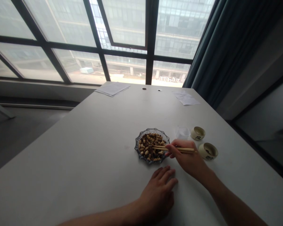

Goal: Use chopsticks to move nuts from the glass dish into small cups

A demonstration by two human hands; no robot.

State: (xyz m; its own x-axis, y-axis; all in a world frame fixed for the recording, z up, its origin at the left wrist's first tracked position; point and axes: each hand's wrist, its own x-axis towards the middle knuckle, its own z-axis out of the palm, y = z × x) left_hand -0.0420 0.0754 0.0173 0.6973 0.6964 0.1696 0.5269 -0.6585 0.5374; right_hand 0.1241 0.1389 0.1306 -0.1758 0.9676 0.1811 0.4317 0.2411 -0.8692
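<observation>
My right hand (pixel 182 153) grips a pair of wooden chopsticks (pixel 182 149), their tips down among the nuts. Pale nuts, which look like pistachios or peanuts, and darker pieces (pixel 151 146) fill a scalloped glass bowl (pixel 137 151). Just below the bowl, my left hand (pixel 159 190) rests palm down on the white table, fingers stretched out and holding nothing. Beyond the right hand stands a small clear plastic container (pixel 182 132), partly hidden by that hand. Two small cream cups with dark characters, the farther cup (pixel 198 133) and the nearer cup (pixel 208 151), sit to its right.
The white table (pixel 85 147) runs back toward large windows. Stacked papers (pixel 113 88) lie at its far left corner and more paper (pixel 185 98) at the far right. Two small round items, one dark (pixel 144 88), lie near the back edge. A dark curtain (pixel 217 47) hangs at right.
</observation>
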